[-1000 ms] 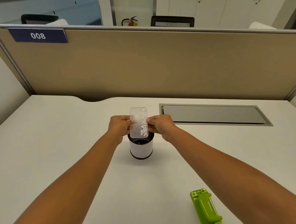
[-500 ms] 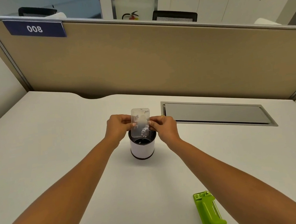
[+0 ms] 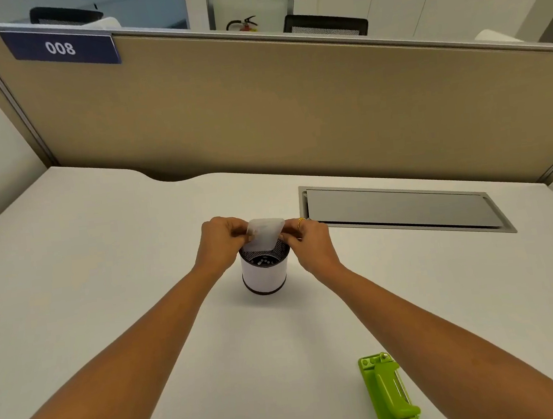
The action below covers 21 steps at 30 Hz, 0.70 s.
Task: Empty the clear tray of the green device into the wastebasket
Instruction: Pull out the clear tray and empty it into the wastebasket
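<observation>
I hold the clear tray point(image 3: 264, 233) with both hands directly above the wastebasket point(image 3: 264, 272). My left hand point(image 3: 221, 245) pinches the tray's left edge, and my right hand point(image 3: 307, 243) pinches its right edge; each grip is closed on the tray, fingers curled around the rim. The tray is tilted, its lower end dipping toward the mouth of the wastebasket and overlapping the far part of the rim. I cannot tell whether the tray touches the rim.

The wastebasket stands upright on the desk point(image 3: 105, 278), a small cylinder with a white wall, a dark base band and a dark mesh interior. Small white paper dots point(image 3: 264, 261) lie at the bottom inside it.

The green device point(image 3: 388, 393) lies flat on the desk near the lower right, well apart from the wastebasket and just beside my right forearm. A ring point(image 3: 300, 222) shows on a finger of my right hand.

A grey cable hatch point(image 3: 401, 211) is set into the desk to the right of my hands. A beige partition point(image 3: 292, 112) closes the far edge of the desk and carries a blue label point(image 3: 60, 47) reading 008.
</observation>
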Motion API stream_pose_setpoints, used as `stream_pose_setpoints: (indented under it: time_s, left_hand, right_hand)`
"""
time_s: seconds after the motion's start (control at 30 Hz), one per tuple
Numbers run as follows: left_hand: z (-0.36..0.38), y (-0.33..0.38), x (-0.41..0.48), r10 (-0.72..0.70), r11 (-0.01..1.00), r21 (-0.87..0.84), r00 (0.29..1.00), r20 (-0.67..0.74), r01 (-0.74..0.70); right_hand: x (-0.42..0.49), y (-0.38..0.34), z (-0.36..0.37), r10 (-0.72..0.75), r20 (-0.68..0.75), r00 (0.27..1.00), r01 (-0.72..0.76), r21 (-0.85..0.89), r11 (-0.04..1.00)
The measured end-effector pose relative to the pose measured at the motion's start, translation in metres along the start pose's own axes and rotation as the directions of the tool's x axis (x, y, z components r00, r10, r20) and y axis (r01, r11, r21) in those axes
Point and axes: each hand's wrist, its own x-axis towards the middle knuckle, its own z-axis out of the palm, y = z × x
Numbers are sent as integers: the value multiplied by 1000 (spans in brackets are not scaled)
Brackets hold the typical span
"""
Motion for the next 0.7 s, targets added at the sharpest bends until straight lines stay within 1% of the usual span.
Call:
stream_pose_setpoints:
  time_s: [0.2, 0.37, 0.47, 0.57, 0.7]
  left_hand:
    - [0, 1, 0, -3, 1000, 0, 1000, -10, 3]
    - [-1, 4, 1, -31, 997, -66, 999, -32, 29]
    - [-2, 4, 1, -22, 998, -67, 999, -22, 21]
    - [-1, 5, 0, 6, 1000, -7, 1000, -9, -6]
    - [2, 6, -1, 40, 998, 46, 999, -1, -39]
  right_hand:
    - [1, -5, 0, 19, 10, 1000, -19, 49, 999]
    - [3, -9, -1, 20, 25, 999, -21, 37, 999]
    - [5, -12, -2, -4, -15, 1000, 5, 54, 999]
    - [8, -19, -3, -33, -70, 997, 39, 92, 995]
    - [9, -24, 0, -54, -127, 990, 63, 69, 996]
